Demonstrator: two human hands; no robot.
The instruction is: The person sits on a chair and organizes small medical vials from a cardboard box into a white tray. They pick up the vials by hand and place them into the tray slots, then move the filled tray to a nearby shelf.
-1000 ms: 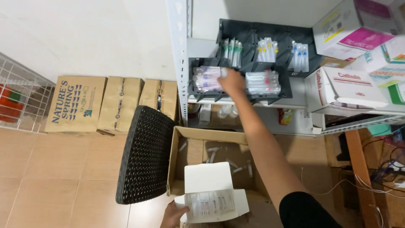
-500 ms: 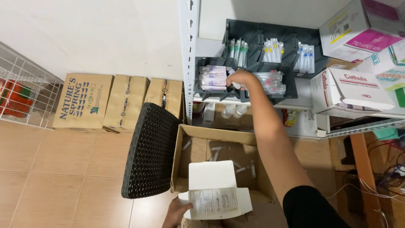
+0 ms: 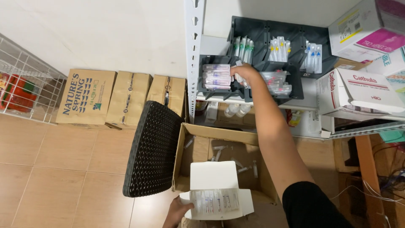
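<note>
Packaged tubes (image 3: 217, 77) stacked in grey shelf bin (image 3: 202, 88); right hand (image 3: 245, 74) at bin's edge, fingers curled round a small tube. Left hand (image 3: 177, 211) pinches open white box (image 3: 216, 198) near, above cardboard carton (image 3: 223, 162).

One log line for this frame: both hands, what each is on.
left hand: holds open white box | right hand: at grey shelf bin of packets, grip unclear | below: cardboard box

Three brown cardboard cartons (image 3: 126, 100) stand left of the white shelf post (image 3: 194, 55); white-and-pink boxes (image 3: 367, 55) stack right; a white open box (image 3: 215, 192) lies below.
</note>
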